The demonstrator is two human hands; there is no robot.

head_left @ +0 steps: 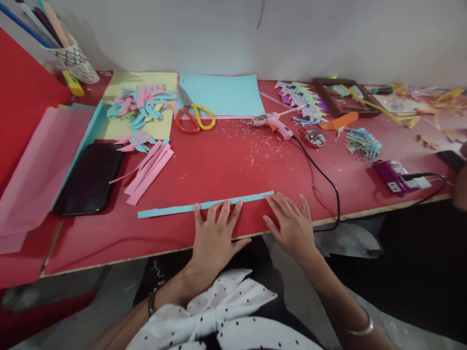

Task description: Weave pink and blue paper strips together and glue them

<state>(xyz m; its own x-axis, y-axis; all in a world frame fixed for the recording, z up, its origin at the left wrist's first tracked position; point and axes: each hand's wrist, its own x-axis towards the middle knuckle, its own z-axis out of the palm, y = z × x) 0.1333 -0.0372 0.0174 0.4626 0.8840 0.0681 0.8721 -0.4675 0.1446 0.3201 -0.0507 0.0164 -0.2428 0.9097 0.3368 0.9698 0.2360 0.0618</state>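
Observation:
A long, narrow strip of light blue paper [166, 211] lies flat along the front of the red table. My left hand [216, 228] rests on it near the middle, fingers spread and tips pressing the strip down. At the strip's right end, the fingertips of my right hand [292, 221] touch the paper, with its fingers apart. Neither hand grips anything. Beyond the strip's left part lie several pink paper strips [153, 170]. Scissors [195, 116] with red and yellow handles lie farther back, partly on blue paper sheets [222, 95].
A pink glue gun [273, 124] trails a black cord toward a purple power adapter [396, 177]. At left are a black phone [89, 180], pink paper [44, 165] and a pen cup [76, 61]. Cut paper pieces [142, 102] lie behind. Another person sits at right.

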